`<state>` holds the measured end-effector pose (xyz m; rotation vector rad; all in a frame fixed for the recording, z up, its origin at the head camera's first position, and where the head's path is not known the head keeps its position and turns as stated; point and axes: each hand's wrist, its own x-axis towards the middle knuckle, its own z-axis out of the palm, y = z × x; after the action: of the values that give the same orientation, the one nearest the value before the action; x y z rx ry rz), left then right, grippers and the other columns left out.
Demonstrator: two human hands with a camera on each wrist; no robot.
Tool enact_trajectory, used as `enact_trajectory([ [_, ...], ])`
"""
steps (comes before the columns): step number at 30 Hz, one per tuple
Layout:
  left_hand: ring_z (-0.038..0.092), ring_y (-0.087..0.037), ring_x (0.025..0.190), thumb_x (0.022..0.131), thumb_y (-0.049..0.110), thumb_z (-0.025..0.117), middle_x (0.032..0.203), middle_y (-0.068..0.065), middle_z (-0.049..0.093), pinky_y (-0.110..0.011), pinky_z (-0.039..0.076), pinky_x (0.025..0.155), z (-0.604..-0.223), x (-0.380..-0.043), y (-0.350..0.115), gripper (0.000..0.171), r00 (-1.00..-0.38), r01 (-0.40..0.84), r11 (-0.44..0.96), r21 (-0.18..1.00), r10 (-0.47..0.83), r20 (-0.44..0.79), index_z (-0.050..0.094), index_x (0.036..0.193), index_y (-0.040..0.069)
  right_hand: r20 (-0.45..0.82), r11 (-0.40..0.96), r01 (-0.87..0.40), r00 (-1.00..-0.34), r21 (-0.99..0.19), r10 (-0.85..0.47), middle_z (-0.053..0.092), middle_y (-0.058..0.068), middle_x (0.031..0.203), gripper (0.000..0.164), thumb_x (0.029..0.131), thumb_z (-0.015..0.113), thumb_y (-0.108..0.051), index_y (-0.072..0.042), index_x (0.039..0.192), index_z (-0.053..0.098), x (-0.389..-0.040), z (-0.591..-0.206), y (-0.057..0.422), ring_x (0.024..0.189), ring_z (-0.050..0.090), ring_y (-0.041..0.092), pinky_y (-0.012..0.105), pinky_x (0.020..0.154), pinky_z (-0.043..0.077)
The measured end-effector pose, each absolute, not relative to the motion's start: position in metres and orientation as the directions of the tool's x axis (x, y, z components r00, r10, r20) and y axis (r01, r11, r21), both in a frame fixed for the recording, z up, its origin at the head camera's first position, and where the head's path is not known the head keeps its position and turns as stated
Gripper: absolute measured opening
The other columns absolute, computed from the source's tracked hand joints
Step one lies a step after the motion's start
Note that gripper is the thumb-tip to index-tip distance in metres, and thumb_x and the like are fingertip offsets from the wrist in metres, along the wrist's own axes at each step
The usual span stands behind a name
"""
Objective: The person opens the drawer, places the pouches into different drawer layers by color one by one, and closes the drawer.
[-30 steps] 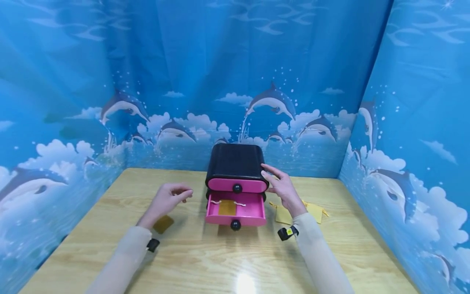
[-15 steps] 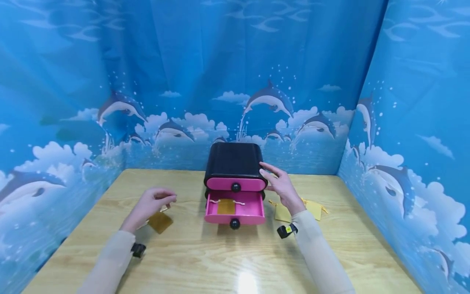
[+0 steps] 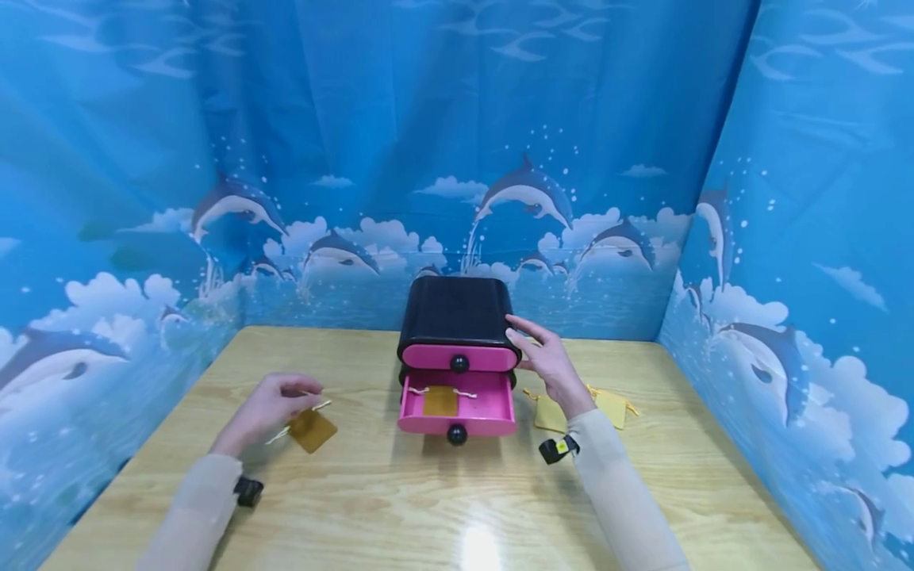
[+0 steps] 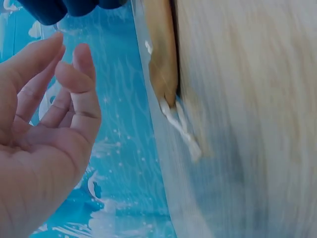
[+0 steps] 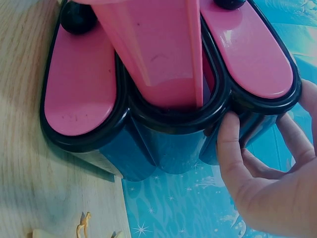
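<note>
My left hand is low over the left of the table, at the cord end of a brown drawstring pouch. In the left wrist view its bent fingers have a gap to the thumb, and the pouch with its white cord lies apart from them. My right hand touches the right side of a black drawer cabinet at its top tier. The cabinet's pink middle drawer is pulled out, with another brown pouch lying flat in it. The top drawer is closed.
Two pale yellow drawstring pouches, a nearer one and a farther one, lie on the table beside my right wrist. The closed bottom drawer shows in the right wrist view. A blue dolphin curtain stands behind and at both sides.
My left hand has moved left and down from near the cabinet to the brown pouch, uncovering more of it. My right hand stays at the cabinet; the middle drawer has not moved.
</note>
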<state>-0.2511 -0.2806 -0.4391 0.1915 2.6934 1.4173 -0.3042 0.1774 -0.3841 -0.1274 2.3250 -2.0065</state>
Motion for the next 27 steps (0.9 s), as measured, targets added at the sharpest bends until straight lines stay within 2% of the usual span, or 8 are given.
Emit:
enact_trajectory([
  [7, 0.064, -0.024, 0.102, 0.093, 0.015, 0.067, 0.119, -0.02, 0.066, -0.028, 0.054, 0.082, -0.44, -0.249, -0.293, 0.034, -0.98, 0.123, 0.599, 0.791, 0.197, 0.003, 0.064, 0.123, -0.002, 0.0, 0.146, -0.016, -0.994, -0.989, -0.106, 0.036, 0.001, 0.156, 0.051, 0.095, 0.063, -0.042, -0.027, 0.143, 0.052, -0.302, -0.384, 0.177, 0.139, 0.041, 0.026, 0.044, 0.094, 0.054],
  [15, 0.064, -0.019, 0.09, 0.087, 0.005, 0.069, 0.108, -0.022, 0.068, -0.028, 0.055, 0.074, -0.449, -0.251, -0.31, 0.035, -0.952, 0.118, 0.531, 0.839, 0.302, -0.057, 0.063, 0.118, -0.009, 0.004, 0.146, -0.02, -0.994, -0.989, -0.106, 0.037, 0.001, 0.156, 0.051, 0.095, 0.064, -0.042, -0.027, 0.142, 0.053, -0.304, -0.385, 0.178, 0.138, 0.042, 0.026, 0.043, 0.093, 0.055],
  [21, 0.065, -0.023, 0.094, 0.083, -0.002, 0.068, 0.11, -0.026, 0.067, -0.028, 0.055, 0.077, -0.454, -0.253, -0.319, 0.038, -0.931, 0.127, 0.521, 0.844, 0.356, -0.08, 0.061, 0.119, -0.013, 0.007, 0.147, -0.023, -0.994, -0.989, -0.108, 0.037, 0.001, 0.156, 0.051, 0.094, 0.064, -0.042, -0.027, 0.142, 0.053, -0.305, -0.385, 0.178, 0.138, 0.042, 0.026, 0.043, 0.092, 0.055],
  [27, 0.062, -0.031, 0.097, 0.079, -0.008, 0.066, 0.11, -0.027, 0.064, -0.034, 0.055, 0.078, -0.456, -0.255, -0.32, 0.043, -0.927, 0.103, 0.548, 0.83, 0.355, -0.119, 0.058, 0.121, -0.014, 0.003, 0.147, -0.019, -0.994, -0.989, -0.108, 0.037, 0.001, 0.156, 0.051, 0.095, 0.063, -0.041, -0.027, 0.142, 0.052, -0.305, -0.384, 0.178, 0.138, 0.042, 0.026, 0.04, 0.09, 0.056],
])
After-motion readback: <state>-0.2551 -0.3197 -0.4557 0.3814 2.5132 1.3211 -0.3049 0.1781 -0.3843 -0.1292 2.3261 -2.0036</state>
